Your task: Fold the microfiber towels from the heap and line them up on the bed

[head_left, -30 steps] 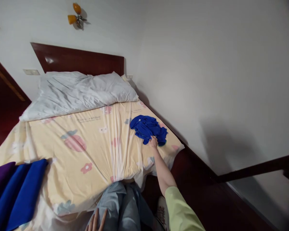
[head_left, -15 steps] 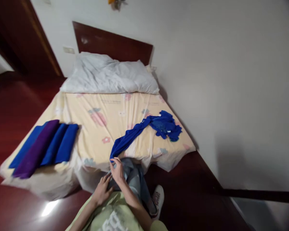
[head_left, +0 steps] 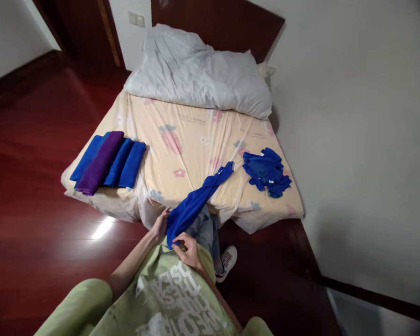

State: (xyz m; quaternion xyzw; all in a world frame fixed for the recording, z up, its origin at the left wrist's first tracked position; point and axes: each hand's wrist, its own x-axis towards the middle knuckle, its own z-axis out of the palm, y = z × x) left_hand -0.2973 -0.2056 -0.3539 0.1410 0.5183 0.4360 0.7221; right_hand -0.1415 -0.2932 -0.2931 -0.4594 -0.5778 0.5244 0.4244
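Observation:
A long blue towel (head_left: 192,205), loosely bunched, stretches from my lap up onto the bed; its far end lies twisted on the sheet. My right hand (head_left: 188,252) pinches its near corner between thumb and fingertips, close to my shirt. Against the towel's left edge is my left hand (head_left: 160,225), its visible fingers apart; the fingertips are partly hidden, and no grip shows. To the right, a crumpled pile of blue towels (head_left: 268,170) lies on the bed. On the left side rest several neatly folded blue towels (head_left: 131,163) with a folded purple towel (head_left: 101,163) across them.
The bed (head_left: 196,144) has a cream patterned sheet under clear plastic. A grey-white quilt (head_left: 203,74) lies by the dark headboard (head_left: 217,23). A white wall (head_left: 353,140) stands along the right side, with dark red floor (head_left: 31,186) to the left.
My right hand has drawn the blue towel toward my body, and its far end has come away from the pile. My left hand has moved up beside the towel. The view has tilted down.

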